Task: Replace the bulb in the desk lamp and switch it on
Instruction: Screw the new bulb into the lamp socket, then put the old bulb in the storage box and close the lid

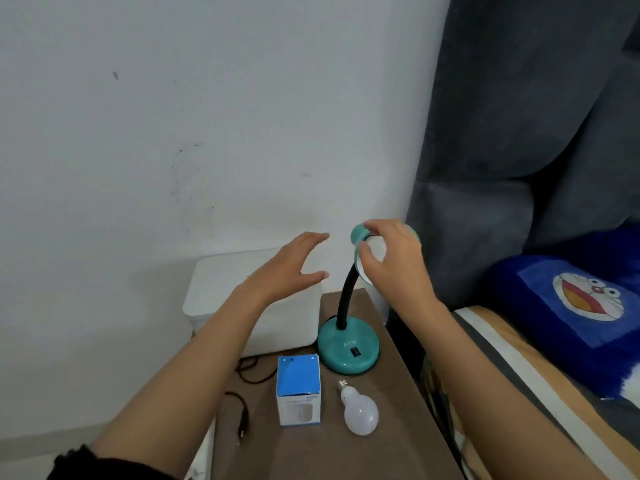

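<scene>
White bulb (370,261) sits in the teal lamp head (360,234), and the right hand (394,261) grasps it with fingers around the globe. The left hand (284,268) hangs spread and empty beside the head, touching nothing. The desk lamp base (347,348) stands near the nightstand (304,455) right edge; in front lie a second bulb (360,408) and a blue-topped box (299,389).

Teal desk lamp (347,346) upright; white bulb (360,408) lies before it.
</scene>
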`<move>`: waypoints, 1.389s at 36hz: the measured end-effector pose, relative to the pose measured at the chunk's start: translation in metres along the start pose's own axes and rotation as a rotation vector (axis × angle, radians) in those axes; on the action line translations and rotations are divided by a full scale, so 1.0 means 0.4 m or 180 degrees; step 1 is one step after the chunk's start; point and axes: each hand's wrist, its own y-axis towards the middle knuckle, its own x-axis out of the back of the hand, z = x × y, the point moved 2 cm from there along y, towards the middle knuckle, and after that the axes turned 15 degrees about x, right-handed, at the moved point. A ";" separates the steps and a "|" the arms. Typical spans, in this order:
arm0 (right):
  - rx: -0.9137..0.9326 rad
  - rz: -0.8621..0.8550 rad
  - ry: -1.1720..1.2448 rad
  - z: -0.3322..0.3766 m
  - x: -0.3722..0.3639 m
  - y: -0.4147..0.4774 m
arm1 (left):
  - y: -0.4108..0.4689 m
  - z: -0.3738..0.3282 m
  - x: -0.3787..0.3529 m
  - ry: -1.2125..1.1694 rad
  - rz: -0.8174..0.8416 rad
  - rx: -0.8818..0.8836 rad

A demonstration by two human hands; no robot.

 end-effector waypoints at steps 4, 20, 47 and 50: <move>0.0227 0.0242 0.0223 0.075 -0.081 0.018 | -0.036 0.107 0.061 0.0148 -0.0265 0.0409; -0.1460 0.1561 0.0597 -0.102 -0.444 -0.025 | -0.116 0.501 0.091 -0.0834 -0.0776 0.2048; -0.1293 0.0816 0.1049 0.039 -0.355 -0.017 | -0.209 0.387 0.187 -0.1953 -0.1162 0.1637; -0.1276 0.0737 0.1160 0.080 -0.299 -0.043 | -0.264 0.339 0.205 -0.1933 -0.1206 0.1587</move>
